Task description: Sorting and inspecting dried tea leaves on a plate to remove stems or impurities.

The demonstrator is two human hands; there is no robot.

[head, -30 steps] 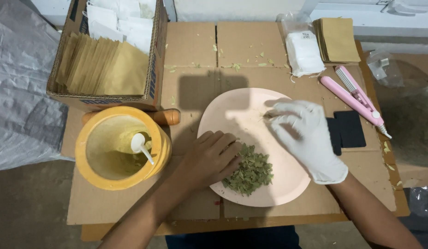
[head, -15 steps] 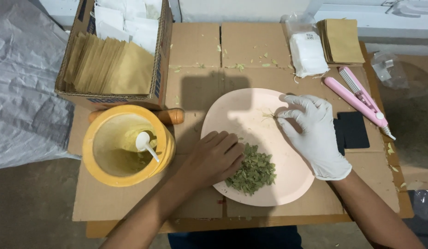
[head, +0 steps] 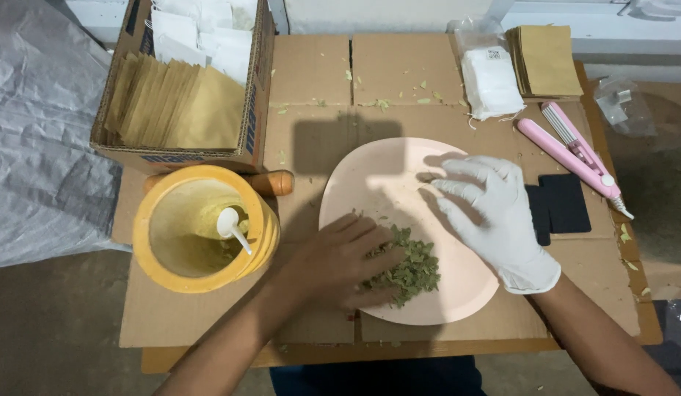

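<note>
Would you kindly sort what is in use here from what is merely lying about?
In use: left hand on dried leaves; gloved right hand over pink plate.
Lying about: yellow tub, cardboard box, pink sealer, white sachets.

The far half of the pink plate (head: 370, 176) lay bare, open to a hand from the cardboard-covered table's (head: 311, 73) far edge, where only scattered leaf bits lay. The near half was taken up by the bare left hand (head: 340, 264) on the pile of dried leaves (head: 414, 270) and the gloved right hand (head: 494, 213). The yellow tub (head: 201, 231) blocked the left side, the cardboard box (head: 186, 88) the far left corner. The pink sealer (head: 568, 154) and black pad (head: 557, 209) crowded the right edge.
</note>
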